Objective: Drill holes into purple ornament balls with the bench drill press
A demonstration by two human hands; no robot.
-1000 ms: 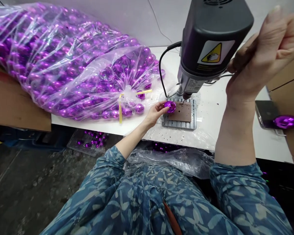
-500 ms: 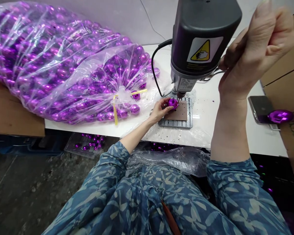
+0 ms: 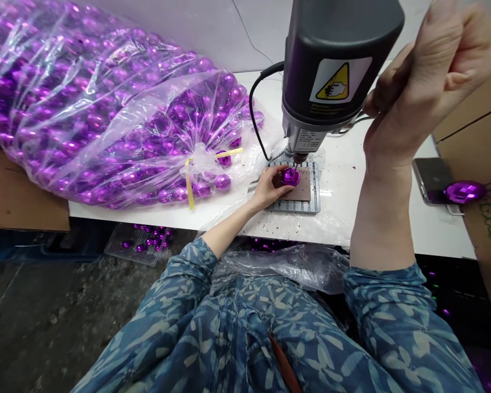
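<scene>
Nearest, two sleeves of a blue leaf-print shirt (image 3: 393, 305) run out to the white table (image 3: 352, 180), with crumpled clear plastic (image 3: 286, 270) bunched just below its edge and a clear tray of small purple baubles (image 3: 139, 245) below the table to the left. The left hand (image 3: 268, 188) rests low, its fingers (image 3: 270, 177) narrowly curled around a faceted purple ornament (image 3: 290, 177). That ornament sits directly under the drill bit (image 3: 298, 158) of a grey bench drill (image 3: 335, 65), above a brown pad (image 3: 305, 185) on a metal grid rack (image 3: 294, 204). Dark specks lie scattered on the table around the rack. The right hand (image 3: 417, 93) is raised beside the drill head, its fingers (image 3: 445, 49) curled closely around a thin metal lever (image 3: 362, 117), whose end is hidden. Farther right, a matching purple ornament (image 3: 464, 192) lies beside a phone (image 3: 431, 180), against brown cardboard (image 3: 489, 153). To the far left, a huge clear bag of purple ornaments (image 3: 106, 109), cinched with a yellow tie (image 3: 188, 183), rests partly on more cardboard (image 3: 20, 202).
</scene>
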